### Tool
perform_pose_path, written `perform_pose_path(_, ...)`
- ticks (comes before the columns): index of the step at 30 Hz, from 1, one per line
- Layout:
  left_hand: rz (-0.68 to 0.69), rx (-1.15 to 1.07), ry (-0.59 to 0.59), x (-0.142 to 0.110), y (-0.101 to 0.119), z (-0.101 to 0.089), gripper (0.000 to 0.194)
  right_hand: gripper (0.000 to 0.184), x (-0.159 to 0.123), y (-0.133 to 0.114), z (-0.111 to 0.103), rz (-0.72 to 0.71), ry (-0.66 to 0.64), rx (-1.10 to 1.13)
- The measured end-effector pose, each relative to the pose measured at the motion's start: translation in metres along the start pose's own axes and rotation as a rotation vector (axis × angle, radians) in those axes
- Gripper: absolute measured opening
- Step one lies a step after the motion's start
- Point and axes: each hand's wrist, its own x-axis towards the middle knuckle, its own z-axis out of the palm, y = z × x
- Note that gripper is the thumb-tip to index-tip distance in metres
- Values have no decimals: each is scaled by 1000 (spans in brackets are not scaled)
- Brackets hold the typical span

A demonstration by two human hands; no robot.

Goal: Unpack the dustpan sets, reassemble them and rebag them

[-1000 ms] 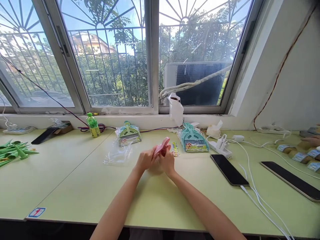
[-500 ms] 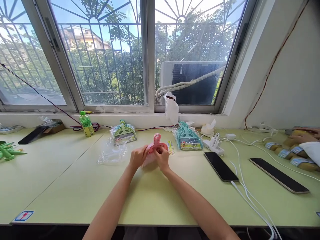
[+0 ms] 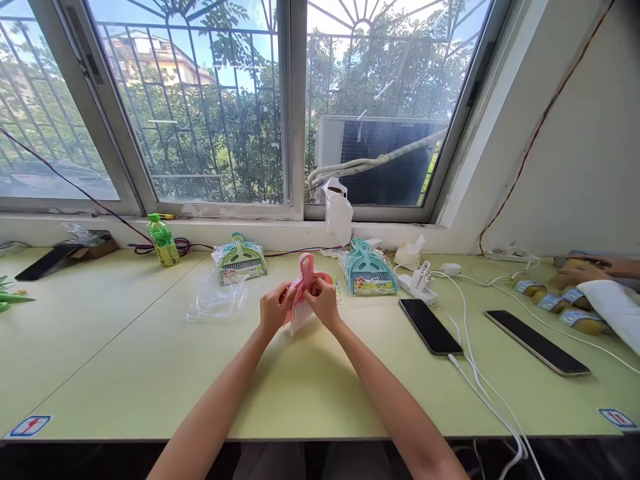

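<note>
Both my hands meet over the green table (image 3: 125,360) and grip a small pink dustpan and brush set (image 3: 303,293). My left hand (image 3: 273,312) clasps its left side, fingers curled round the edge. My right hand (image 3: 324,303) pinches the right side near the handle. The pink handle points up and away from me, and pale bristles hang below between my hands. An empty clear plastic bag (image 3: 215,303) lies on the table left of my hands. A small printed label card (image 3: 337,291) shows just behind my right hand.
A bagged green dustpan set (image 3: 240,259) and a stack of teal dustpan sets (image 3: 367,270) lie near the window sill. A green bottle (image 3: 161,241) stands at left. Two phones (image 3: 430,325) (image 3: 537,342) with white cables lie right. Another person's hand (image 3: 580,273) rests far right.
My hands turned the pink set from edge-on to upright, so its handle now points up and its bristles show below. The view has shifted slightly to the right.
</note>
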Motion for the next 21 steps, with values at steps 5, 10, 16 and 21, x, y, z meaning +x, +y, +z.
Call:
perform_pose_path(5, -10, 13, 22, 1, 3, 0, 47, 26, 2, -4, -4, -24, -9, 0)
perform_pose_path(10, -58, -6, -15, 6, 5, -5, 44, 27, -1, -10, 0, 19, 40, 15)
perform_pose_path(16, -46, -1, -27, 11, 1, -10, 41, 29, -1, -35, 1, 38, 50, -26)
perform_pose_path(21, -30, 46, 0, 13, -2, -10, 38, 24, -1, -49, 0, 58, 26, -76)
